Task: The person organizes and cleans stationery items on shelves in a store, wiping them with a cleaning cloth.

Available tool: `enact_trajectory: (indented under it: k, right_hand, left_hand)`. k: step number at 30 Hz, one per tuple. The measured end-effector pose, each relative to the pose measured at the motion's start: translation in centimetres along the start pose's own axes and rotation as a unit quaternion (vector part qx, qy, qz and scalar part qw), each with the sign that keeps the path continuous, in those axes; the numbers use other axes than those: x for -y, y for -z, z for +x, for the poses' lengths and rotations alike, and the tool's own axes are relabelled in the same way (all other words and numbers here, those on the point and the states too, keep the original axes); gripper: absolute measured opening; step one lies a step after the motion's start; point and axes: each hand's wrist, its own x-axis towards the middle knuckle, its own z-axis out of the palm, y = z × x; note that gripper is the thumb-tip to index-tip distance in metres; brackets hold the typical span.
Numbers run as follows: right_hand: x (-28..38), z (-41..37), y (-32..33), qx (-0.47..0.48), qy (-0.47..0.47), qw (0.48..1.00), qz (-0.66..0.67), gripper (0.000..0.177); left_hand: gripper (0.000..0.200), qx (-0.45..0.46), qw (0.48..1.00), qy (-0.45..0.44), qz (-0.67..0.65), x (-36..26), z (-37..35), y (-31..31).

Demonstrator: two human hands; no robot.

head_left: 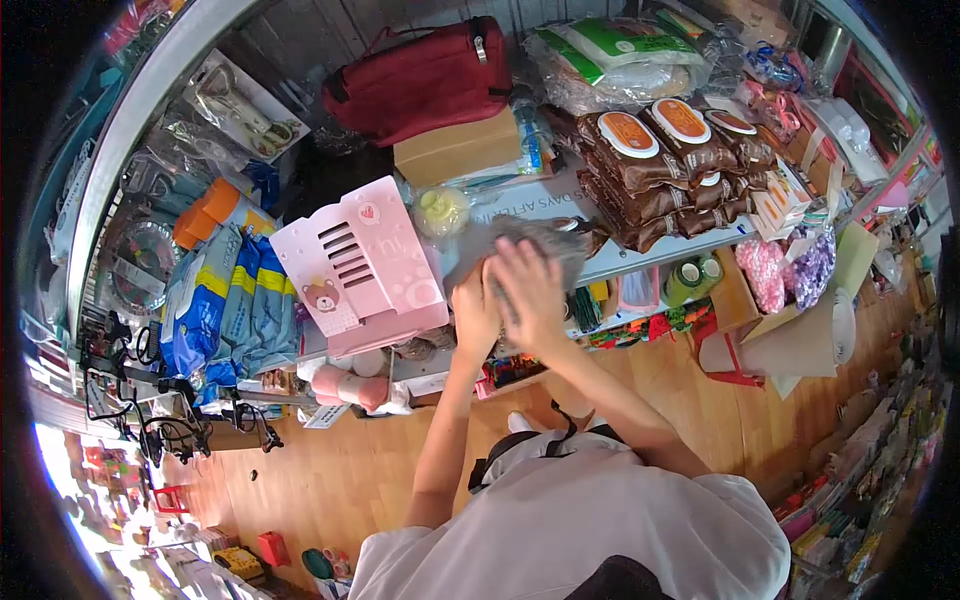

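A soft grey cloth-like thing (560,245), blurred by motion, is at my hands over the shelf; its exact kind cannot be made out. My left hand (476,308) grips its near side, fingers partly hidden. My right hand (528,295) lies against it with fingers stretched out, smeared by movement. Just left of my hands stands a pink stand with a bear picture (360,265) and slots. A pale yellow round thing in clear wrap (441,212) sits behind them. To the right, brown wet-wipe packs with orange-and-white lids (660,170) are stacked.
A dark red bag (420,85) rests on a cardboard box (458,148) at the back. Blue-and-yellow packs (235,290) stand at left beside black hooks (165,400). Below the shelf are green rolls (690,280) and a pink roll (350,385). Pink and purple bundles (785,272) hang at right.
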Motion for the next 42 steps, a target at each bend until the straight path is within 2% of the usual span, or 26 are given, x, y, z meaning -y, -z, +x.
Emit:
enact_trajectory:
  k: [1,2,3,4,6,8,9,10,12,14,15,16,18,19,21,22,23,26,27,30,33,36,37,40,42]
  right_hand:
    - [-1.0,0.1,1.0,-0.004,-0.013,0.999,-0.034,0.053]
    - [-2.1,0.4,2.1,-0.032,-0.038,0.997,-0.065,0.056]
    - [-3.0,1.0,3.0,-0.07,-0.056,0.993,-0.077,0.05]
    - [-3.9,2.1,3.9,-0.131,-0.094,0.987,-0.012,0.044]
    - [-2.1,2.9,2.9,-0.162,-0.116,0.979,-0.035,0.04]
    - [0.6,2.6,2.0,-0.09,-0.066,0.993,-0.047,0.039]
    - [2.1,2.3,1.8,-0.007,-0.045,0.999,0.017,0.039]
    - [3.1,1.6,1.0,-0.008,-0.011,1.0,0.008,0.045]
    - [1.6,1.1,1.7,0.017,-0.031,0.999,0.03,0.043]
    - [0.0,1.9,3.9,-0.028,-0.006,0.998,-0.052,0.037]
    - [-0.6,2.3,4.7,-0.041,-0.036,0.995,-0.083,0.032]
    - [-1.5,2.7,5.5,-0.044,-0.083,0.995,-0.042,0.028]
    - [-2.3,3.6,5.9,-0.029,-0.153,0.987,-0.042,0.027]
    - [-1.9,4.0,5.6,-0.009,-0.13,0.988,-0.085,0.028]
    - [-0.1,4.8,4.1,0.027,-0.088,0.981,-0.171,0.029]
    - [0.9,5.0,3.6,0.057,-0.066,0.984,-0.158,0.03]
    - [2.1,5.0,3.2,0.088,-0.044,0.985,-0.144,0.032]
    - [2.6,4.0,4.1,0.143,0.065,0.981,-0.117,0.033]
    - [2.3,3.6,4.6,0.154,0.108,0.976,-0.11,0.034]
    - [-0.5,3.2,7.7,0.124,0.092,0.987,-0.033,0.033]
    - [-3.8,3.4,8.7,0.05,-0.067,0.996,-0.021,0.033]
    - [-4.5,3.7,7.6,0.036,-0.15,0.988,-0.029,0.031]
    - [-4.4,3.6,7.0,0.027,-0.137,0.989,-0.044,0.03]
    - [-2.4,2.4,7.5,0.008,-0.099,0.993,-0.061,0.032]
    - [-0.3,0.8,9.3,0.039,-0.113,0.993,-0.026,0.032]
  left_hand:
    - [0.035,-0.025,0.999,-0.03,-0.005,-1.7,0.4,-0.1]
    - [0.035,-0.018,1.0,-0.024,0.002,-1.9,0.2,-0.1]
    - [0.035,-0.012,1.0,-0.018,0.008,-2.0,0.1,-0.1]
    - [0.035,-0.007,1.0,-0.012,0.014,-2.0,0.1,0.0]
    - [0.035,0.011,1.0,0.004,0.008,-2.3,0.2,0.1]
    - [0.036,0.022,1.0,-0.003,0.004,-1.7,0.0,0.3]
    - [0.037,0.026,0.999,-0.024,-0.002,-0.2,-0.5,0.2]
    - [0.039,0.03,0.999,-0.044,-0.009,0.6,-0.9,0.3]
    - [0.046,0.043,0.997,-0.069,0.003,0.7,-0.9,0.5]
    - [0.052,0.086,0.991,-0.099,0.025,-0.9,-0.7,1.0]
    - [0.062,0.078,0.983,-0.149,0.077,-0.3,-1.0,0.7]
    - [0.063,0.078,0.984,-0.145,0.069,-0.4,-1.3,0.9]
    - [0.065,0.081,0.985,-0.143,0.051,-0.6,-1.4,1.0]
    - [0.08,0.082,0.977,-0.185,0.067,0.1,-1.3,1.0]
    - [0.092,0.069,0.989,-0.129,-0.01,0.1,-1.4,1.0]
    - [0.098,0.064,0.992,-0.101,-0.047,0.1,-1.6,1.2]
    - [0.11,0.111,0.991,-0.053,-0.042,1.0,-1.8,1.3]
    - [0.105,0.064,0.996,-0.067,-0.013,-0.7,-1.5,1.9]
    - [0.103,0.075,0.994,-0.075,-0.02,-0.6,-1.4,1.9]
    - [0.097,0.098,0.99,-0.095,-0.042,-0.5,-1.0,1.6]
    - [0.089,0.121,0.986,-0.115,0.009,-0.7,-0.7,1.9]
    - [0.084,0.13,0.986,-0.101,0.032,-3.2,-0.7,2.1]
    - [0.083,0.13,0.987,-0.088,0.035,-4.0,-0.7,2.1]
    - [0.081,0.078,0.97,-0.201,0.115,-3.7,0.3,1.5]
    - [0.082,0.1,0.96,-0.222,0.138,-2.0,0.8,1.2]
